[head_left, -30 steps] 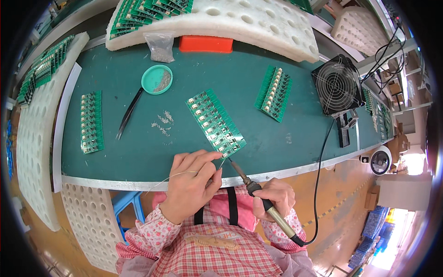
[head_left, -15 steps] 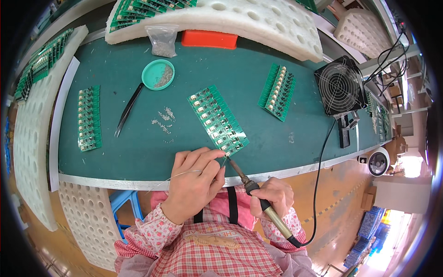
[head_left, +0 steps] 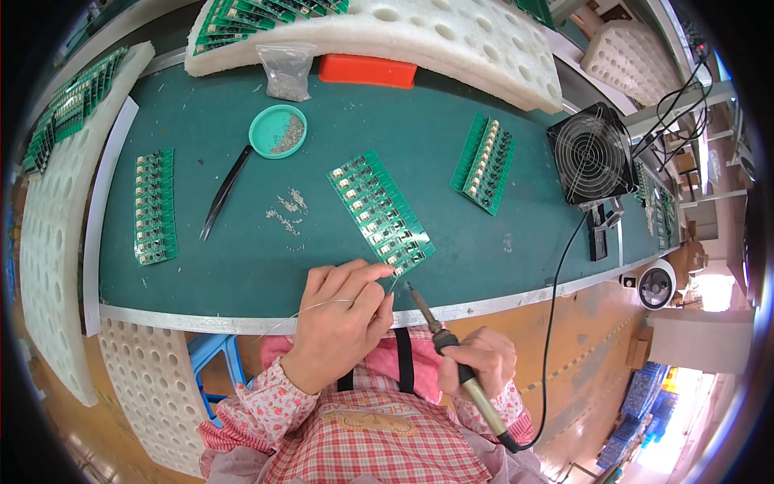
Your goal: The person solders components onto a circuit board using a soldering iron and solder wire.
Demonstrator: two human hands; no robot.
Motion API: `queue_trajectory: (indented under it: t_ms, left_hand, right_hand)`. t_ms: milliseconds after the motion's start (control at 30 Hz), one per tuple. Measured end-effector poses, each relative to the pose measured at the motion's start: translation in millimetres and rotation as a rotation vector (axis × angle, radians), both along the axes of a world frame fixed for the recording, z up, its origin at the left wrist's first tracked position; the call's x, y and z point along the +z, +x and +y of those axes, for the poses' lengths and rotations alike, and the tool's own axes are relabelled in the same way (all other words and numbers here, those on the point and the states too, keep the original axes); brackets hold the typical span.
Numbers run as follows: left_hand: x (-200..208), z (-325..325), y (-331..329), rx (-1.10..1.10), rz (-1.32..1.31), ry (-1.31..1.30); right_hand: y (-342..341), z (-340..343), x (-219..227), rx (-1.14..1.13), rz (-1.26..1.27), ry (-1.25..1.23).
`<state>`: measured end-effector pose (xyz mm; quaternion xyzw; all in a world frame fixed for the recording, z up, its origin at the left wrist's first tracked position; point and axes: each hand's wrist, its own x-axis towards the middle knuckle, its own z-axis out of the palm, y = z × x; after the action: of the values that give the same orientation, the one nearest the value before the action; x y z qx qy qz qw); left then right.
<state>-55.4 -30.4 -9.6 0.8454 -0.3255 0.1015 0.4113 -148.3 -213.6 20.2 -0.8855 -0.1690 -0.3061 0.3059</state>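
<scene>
My left hand (head_left: 341, 316) is closed on a thin strand of solder wire (head_left: 302, 311), whose end reaches the near corner of a green circuit board panel (head_left: 380, 214). A fingertip of that hand lies against the same corner. In my right hand (head_left: 481, 360) is a soldering iron (head_left: 476, 389), gripped around its dark collar and slanting up to the left. Its tip stands just right of the panel's near end, apart from it. The panel lies slantwise on the green mat, bearing rows of white and black components.
Two more panels lie left (head_left: 155, 206) and right (head_left: 484, 164). Black tweezers (head_left: 226, 191) lean on a teal dish (head_left: 255, 139) of tiny parts; loose bits (head_left: 289, 211) lie nearby. Behind are a plastic bag (head_left: 285, 73), a red box (head_left: 367, 70) and white foam (head_left: 451, 40); a fan (head_left: 592, 153) stands right.
The soldering iron's tip has drawn back from the panel's near corner, a little to the right and down. My left hand stays almost where it was, still with the wire.
</scene>
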Motion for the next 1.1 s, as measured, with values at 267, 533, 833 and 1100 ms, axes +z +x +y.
queue_trajectory:
  t_ms: [267, 533, 833, 1100]
  left_hand:
    - [2.6, -1.2, -1.1, -0.011, -0.008, 0.002]
    - [2.4, -2.4, -0.8, -0.004, -0.006, 0.004]
    - [1.5, -3.0, -1.3, 0.01, -0.006, 0.002]
    - [1.9, -2.6, -0.5, 0.001, -0.014, -0.001]
  right_hand:
    - [-12.8, -9.5, -12.7, -0.194, 0.002, 0.12]
    - [-0.2, -5.4, -14.0, -0.056, -0.024, 0.141]
    - [5.8, -0.3, -11.7, 0.018, 0.015, 0.059]
    - [1.1, 9.3, -12.3, 0.055, -0.058, -0.206]
